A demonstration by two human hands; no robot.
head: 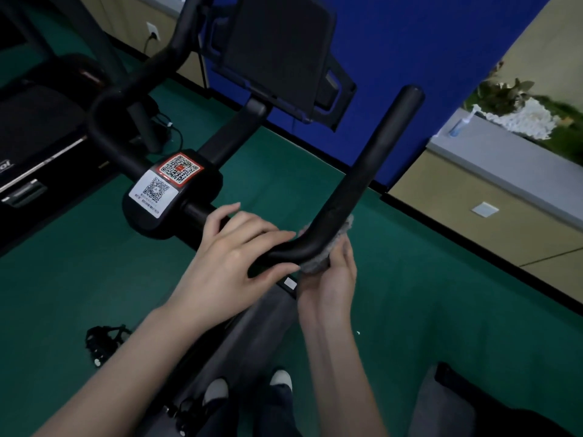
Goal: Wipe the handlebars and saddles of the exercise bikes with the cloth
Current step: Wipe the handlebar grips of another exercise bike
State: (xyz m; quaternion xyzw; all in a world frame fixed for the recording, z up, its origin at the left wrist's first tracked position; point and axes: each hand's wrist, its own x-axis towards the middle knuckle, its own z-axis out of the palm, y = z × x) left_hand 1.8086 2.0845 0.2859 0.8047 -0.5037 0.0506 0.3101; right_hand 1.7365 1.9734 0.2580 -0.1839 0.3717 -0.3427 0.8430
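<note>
So you're on the handlebar step, working the right side of this bike. Your right hand (331, 285) is cupped under the bend of the handlebar (372, 165) with its fingers curled round the grey cloth (317, 264), pressing it up against the underside of the bar. Your left hand (227, 257) steadies the same bar just left of the bend, in a loose hold with fingers over the far side and thumb on the near side.

My guess for the next move: slide the cloth up along the horn toward its far tip, wrapping it round so the top gets done too. After that there's the middle by the QR stickers (167, 179) and the other horn (104, 111) at the far left.

Most of the cloth is tucked behind the bar and your fingers, so I can't tell how it's folded. This bike's saddle isn't in view. The dark padded shape cut off at the near right might be a saddle, but I can't say.
</note>
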